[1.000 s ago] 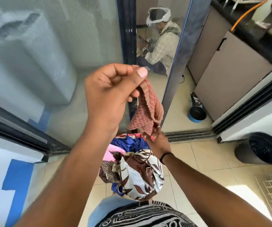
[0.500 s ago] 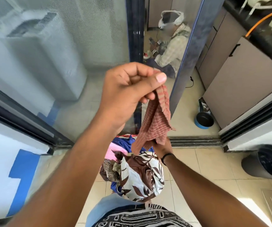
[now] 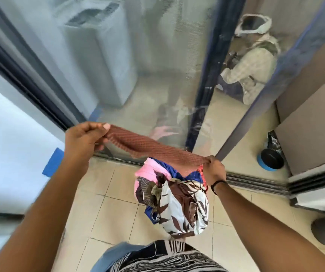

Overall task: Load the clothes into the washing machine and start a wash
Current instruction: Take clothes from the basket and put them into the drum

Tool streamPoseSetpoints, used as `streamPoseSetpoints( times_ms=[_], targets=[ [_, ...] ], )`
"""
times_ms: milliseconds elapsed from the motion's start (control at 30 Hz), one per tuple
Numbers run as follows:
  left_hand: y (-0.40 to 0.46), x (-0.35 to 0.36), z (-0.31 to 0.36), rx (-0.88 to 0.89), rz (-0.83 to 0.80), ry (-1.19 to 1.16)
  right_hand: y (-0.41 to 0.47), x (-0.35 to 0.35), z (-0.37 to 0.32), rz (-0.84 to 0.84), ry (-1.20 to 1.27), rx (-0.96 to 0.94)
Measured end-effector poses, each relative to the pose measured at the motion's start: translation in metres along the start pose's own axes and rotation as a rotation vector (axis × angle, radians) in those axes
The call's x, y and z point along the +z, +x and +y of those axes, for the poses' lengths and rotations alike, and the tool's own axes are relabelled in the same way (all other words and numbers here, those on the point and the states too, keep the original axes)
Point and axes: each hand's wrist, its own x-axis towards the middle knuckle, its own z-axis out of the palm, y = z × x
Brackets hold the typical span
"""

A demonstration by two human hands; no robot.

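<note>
A red-brown checked cloth [image 3: 149, 148] is stretched between my two hands above the floor. My left hand [image 3: 84, 137] pinches its left end and my right hand [image 3: 213, 167] grips its right end. Below it a pile of clothes [image 3: 173, 199] sits on the tiled floor: pink, blue, and a white piece with brown leaf print. A white top-loading washing machine [image 3: 97, 54] stands behind the mesh screen door [image 3: 157, 55], at the upper left.
A dark door frame post [image 3: 206, 107] divides the screen from an open gap, where a seated person [image 3: 253, 61] is seen. A black pan on a blue ring [image 3: 271, 160] rests by grey cabinets [image 3: 312, 122] at right. Door tracks [image 3: 255, 183] cross the floor.
My left hand has come down and moved left, pulling the checked cloth from hanging bunched to stretched flat between both hands. The view has tilted and moved closer to the screen door.
</note>
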Motion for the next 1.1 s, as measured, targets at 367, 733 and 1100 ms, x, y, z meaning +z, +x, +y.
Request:
streamPoseSetpoints(
  times_ms=[367,733,1100],
  targets=[
    [-0.049,-0.234,-0.115,-0.224,0.411,-0.047,-0.039,0.101,-0.152,-0.115,-0.186,-0.366],
    [-0.156,-0.423,-0.151,-0.204,0.787,-0.182,-0.184,0.287,-0.34,-0.276,-0.129,-0.783],
    [-0.242,-0.551,-0.143,-0.092,1.273,-0.267,-0.376,0.434,-0.513,-0.828,0.232,-0.855]
  ],
)
